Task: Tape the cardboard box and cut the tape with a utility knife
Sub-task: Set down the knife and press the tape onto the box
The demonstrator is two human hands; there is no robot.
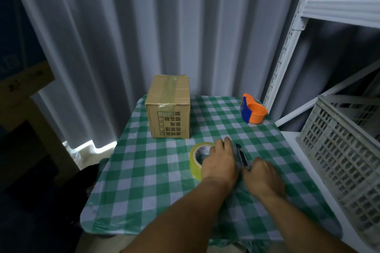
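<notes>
Nearest, at lower centre, the left hand (220,162) lies curled over the yellow roll of clear packing tape (198,159); just right, the right hand (262,178) pinches the dark utility knife (242,157). The roll looks light and stiff, best held by its rim. The brown cardboard box (169,108), above centre and already bearing tape, sits near the green checked tablecloth (144,181)'s far-left edge; open room lies left of the roll

Surface: small table under a green-and-white checked cloth (144,170)
Far end: taped brown cardboard box (168,109)
Right of box: orange-and-blue plastic tape dispenser (254,112)
Nearer than box: yellowish roll of clear tape (196,160), dark utility knife (242,157)
</notes>
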